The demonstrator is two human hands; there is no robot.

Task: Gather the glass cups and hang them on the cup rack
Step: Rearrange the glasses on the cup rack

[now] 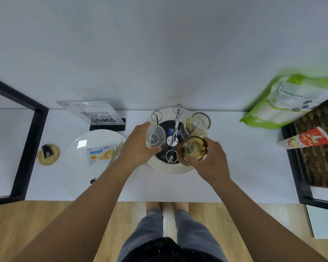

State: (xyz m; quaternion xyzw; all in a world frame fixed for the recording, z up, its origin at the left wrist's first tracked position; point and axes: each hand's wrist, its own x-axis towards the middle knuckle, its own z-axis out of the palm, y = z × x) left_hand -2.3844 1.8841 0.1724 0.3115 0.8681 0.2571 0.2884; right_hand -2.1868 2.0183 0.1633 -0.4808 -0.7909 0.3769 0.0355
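Observation:
A metal cup rack (pixel 175 127) with looped prongs stands on a round white tray (pixel 170 170) at the middle of the white table. My left hand (pixel 135 148) grips a clear glass cup (pixel 155 136) upside down over a left prong. My right hand (pixel 210 159) holds an amber-tinted glass cup (pixel 192 149) upside down over a front-right prong. A third glass cup (pixel 197 122) hangs inverted on the back-right prong. Bare prongs show at the back left (pixel 156 116) and at the front (pixel 171 156).
A white plate (pixel 78 148) with a snack box (pixel 100 154) lies to the left, a QR-code stand (pixel 97 115) behind it. A round lid (pixel 48 154) sits further left. On the right are a green-and-white bag (pixel 290 103), a woven basket (pixel 322 146) and a red carton (pixel 307 140).

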